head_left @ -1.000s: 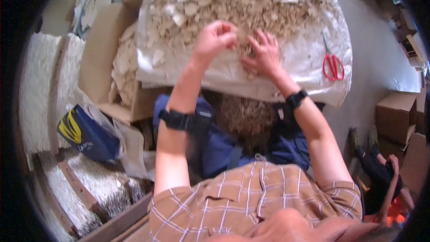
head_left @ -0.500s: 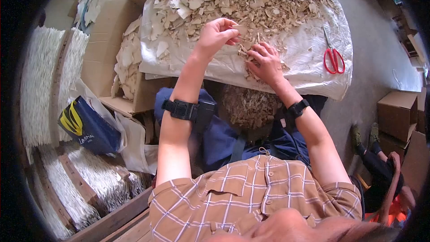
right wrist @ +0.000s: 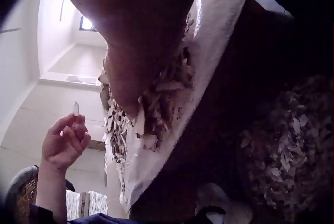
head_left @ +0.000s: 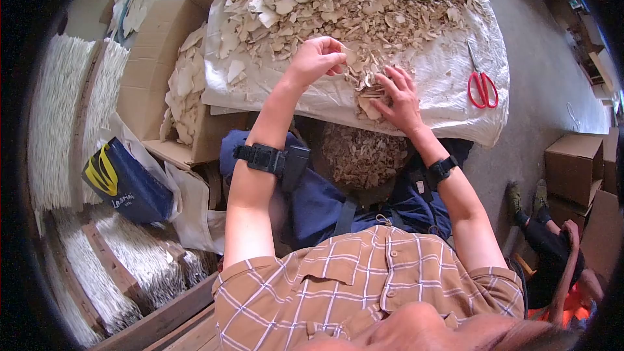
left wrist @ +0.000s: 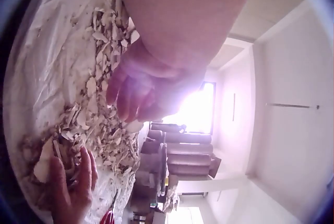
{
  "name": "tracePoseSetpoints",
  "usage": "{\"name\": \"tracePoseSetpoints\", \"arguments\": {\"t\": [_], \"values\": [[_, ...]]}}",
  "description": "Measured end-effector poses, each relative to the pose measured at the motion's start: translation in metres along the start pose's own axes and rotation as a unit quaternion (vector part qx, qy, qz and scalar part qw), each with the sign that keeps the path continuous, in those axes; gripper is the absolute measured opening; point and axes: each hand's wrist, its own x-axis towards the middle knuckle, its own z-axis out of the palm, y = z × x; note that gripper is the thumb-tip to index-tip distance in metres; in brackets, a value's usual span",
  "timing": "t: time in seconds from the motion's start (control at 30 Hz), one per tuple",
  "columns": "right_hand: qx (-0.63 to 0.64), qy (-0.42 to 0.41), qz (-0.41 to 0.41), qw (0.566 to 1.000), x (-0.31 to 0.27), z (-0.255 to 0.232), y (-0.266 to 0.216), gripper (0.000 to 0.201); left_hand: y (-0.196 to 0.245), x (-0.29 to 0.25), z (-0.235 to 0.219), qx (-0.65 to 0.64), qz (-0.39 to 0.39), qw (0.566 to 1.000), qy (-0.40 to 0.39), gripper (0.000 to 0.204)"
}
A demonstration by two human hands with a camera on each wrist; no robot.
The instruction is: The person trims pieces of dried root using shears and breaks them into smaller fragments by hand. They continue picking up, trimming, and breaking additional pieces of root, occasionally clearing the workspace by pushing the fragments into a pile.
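Observation:
My left hand (head_left: 316, 63) is raised over the front of the table and pinches a thin pale flake (head_left: 351, 56) between thumb and fingertips. In the right wrist view that flake (right wrist: 76, 107) stands up from the fingertips. On a small heap of broken flakes (head_left: 369, 78) near the front edge rests my right hand (head_left: 403, 103), its fingers spread and fairly straight. A larger pale piece (left wrist: 45, 161) lies beside these fingers in the left wrist view. Behind both hands spreads a wide pile of dry, chip-like flakes (head_left: 364, 6) on white plastic sheeting (head_left: 273, 94).
Red-handled scissors (head_left: 482, 84) lie at the right of the sheeting. A cardboard box (head_left: 146, 58) of larger pieces stands left, with a blue bag (head_left: 127, 185) and stacked white material (head_left: 58, 123) nearby. Below the table edge sits a heap of scraps (head_left: 364, 153). Another person (head_left: 552, 240) is at right.
My right hand has shifted slightly right and toward me, its fingers spreading and baring more of the small heap. The left hand has lowered a little, still pinching a flake.

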Motion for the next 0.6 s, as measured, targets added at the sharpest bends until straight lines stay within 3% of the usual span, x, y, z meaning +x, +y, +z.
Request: {"name": "tracePoseSetpoints", "arguments": {"t": [0.17,0.37,0.6], "values": [[0.011,0.002,0.0,1.0,-0.007,0.0,-0.002,0.053,-0.011,0.004,0.008,0.018,-0.013,1.0,0.001,0.016],[0.039,0.026,-0.004,0.999,-0.017,-0.001,-0.004,0.049,-0.042,0.012,0.02,0.114,-0.112,0.985,-0.059,0.015],[0.101,0.061,0.042,0.992,-0.029,-0.002,-0.01,0.054,-0.061,0.019,0.03,0.102,-0.097,0.989,-0.038,0.015]]}}
